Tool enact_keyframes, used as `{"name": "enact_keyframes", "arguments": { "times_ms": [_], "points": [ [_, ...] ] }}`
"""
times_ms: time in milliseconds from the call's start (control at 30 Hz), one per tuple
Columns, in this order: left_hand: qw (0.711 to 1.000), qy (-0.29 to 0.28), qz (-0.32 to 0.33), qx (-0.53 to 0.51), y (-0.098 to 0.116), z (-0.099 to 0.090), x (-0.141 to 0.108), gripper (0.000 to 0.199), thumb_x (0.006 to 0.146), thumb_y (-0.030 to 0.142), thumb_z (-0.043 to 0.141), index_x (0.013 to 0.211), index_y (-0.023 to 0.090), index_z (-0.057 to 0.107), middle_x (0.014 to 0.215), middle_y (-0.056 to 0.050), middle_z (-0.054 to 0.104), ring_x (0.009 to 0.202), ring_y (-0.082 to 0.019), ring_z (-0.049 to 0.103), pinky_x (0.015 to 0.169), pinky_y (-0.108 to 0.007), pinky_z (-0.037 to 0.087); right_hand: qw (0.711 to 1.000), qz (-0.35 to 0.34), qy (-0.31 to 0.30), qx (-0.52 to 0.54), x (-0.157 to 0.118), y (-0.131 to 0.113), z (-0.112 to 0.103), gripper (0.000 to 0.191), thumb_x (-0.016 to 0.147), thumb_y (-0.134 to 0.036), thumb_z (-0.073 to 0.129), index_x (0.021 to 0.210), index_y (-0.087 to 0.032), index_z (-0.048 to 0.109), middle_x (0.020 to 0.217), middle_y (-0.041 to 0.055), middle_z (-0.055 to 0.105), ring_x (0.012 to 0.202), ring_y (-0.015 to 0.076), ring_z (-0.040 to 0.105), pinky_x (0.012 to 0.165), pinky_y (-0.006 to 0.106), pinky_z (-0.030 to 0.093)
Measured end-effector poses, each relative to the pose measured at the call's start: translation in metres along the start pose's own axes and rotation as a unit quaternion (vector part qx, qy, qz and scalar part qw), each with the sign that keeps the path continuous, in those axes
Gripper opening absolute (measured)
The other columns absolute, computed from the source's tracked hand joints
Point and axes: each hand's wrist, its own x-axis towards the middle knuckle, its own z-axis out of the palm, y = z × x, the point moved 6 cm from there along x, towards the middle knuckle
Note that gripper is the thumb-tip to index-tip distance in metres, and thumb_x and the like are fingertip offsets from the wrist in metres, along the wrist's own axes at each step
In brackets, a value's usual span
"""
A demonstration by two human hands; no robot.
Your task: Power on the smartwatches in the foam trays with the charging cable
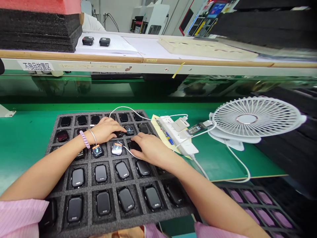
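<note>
A dark grey foam tray (89, 185) lies on the green table, its compartments holding several black watch bodies. My left hand (106, 129), with a purple band and a bracelet at the wrist, reaches over the upper middle, fingertips on a dark watch beside a lit one (129, 130). My right hand (148, 148) has its fingers on a dark watch (134, 145) to the right. Between and below the hands, a watch with a bright screen (117, 148) has a white cable beside it. Another lit watch (97, 150) sits under my left wrist.
A white power strip (184, 142) with cables and a white fan (247, 119) stand right of the tray. Above runs a shelf (146, 60) with foam stacks and two black watches (104, 42). A tray of purple pieces (262, 211) is at lower right.
</note>
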Motion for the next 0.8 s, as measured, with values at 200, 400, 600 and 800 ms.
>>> {"name": "enact_keyframes", "arguments": {
  "times_ms": [200, 400, 600, 800],
  "points": [
    [0.941, 0.1, -0.005, -0.323, -0.018, -0.013, 0.001, 0.051, 0.09, 0.036, 0.065, 0.137, 0.018, 0.056, 0.13, -0.011, 0.065, 0.113, -0.023, 0.061, 0.104, -0.04, 0.044, 0.999, 0.029, -0.012, 0.02, 0.001, 0.003, -0.001, 0.026, 0.091, -0.03, 0.065, 0.105, -0.007, 0.069, 0.104, 0.0176, 0.071, 0.099, 0.0327, 0.069, 0.086, 0.038, 0.052],
    [0.839, 0.107, -0.034, -0.533, -0.021, -0.013, 0.001, 0.053, 0.08, 0.052, 0.077, 0.117, 0.014, 0.068, 0.119, -0.01, 0.07, 0.11, -0.023, 0.063, 0.104, -0.037, 0.045, 0.958, -0.001, 0.158, 0.238, 0.002, 0.025, 0.001, 0.025, 0.077, -0.026, 0.07, 0.1, -0.016, 0.068, 0.089, 0.0078, 0.071, 0.077, 0.0219, 0.067, 0.072, 0.033, 0.053],
    [0.923, 0.09, -0.008, -0.374, -0.025, -0.01, 0.002, 0.052, 0.086, 0.037, 0.07, 0.134, 0.019, 0.06, 0.134, -0.01, 0.063, 0.117, -0.023, 0.059, 0.105, -0.04, 0.043, 0.72, -0.04, 0.281, 0.634, -0.006, 0.062, -0.004, 0.038, 0.07, -0.047, 0.082, 0.096, -0.023, 0.069, 0.083, 0.0019, 0.07, 0.07, 0.0176, 0.065, 0.069, 0.033, 0.057],
    [0.998, 0.006, -0.013, -0.068, -0.007, 0.002, 0.003, 0.039, 0.089, 0.017, 0.061, 0.126, 0.028, 0.066, 0.125, -0.005, 0.067, 0.116, -0.026, 0.052, 0.106, -0.048, 0.032, 0.608, -0.044, 0.325, 0.723, -0.011, 0.076, -0.016, 0.045, 0.062, -0.061, 0.085, 0.084, -0.024, 0.071, 0.08, 0.0011, 0.067, 0.064, 0.0164, 0.059, 0.063, 0.033, 0.056]
  ]
}}
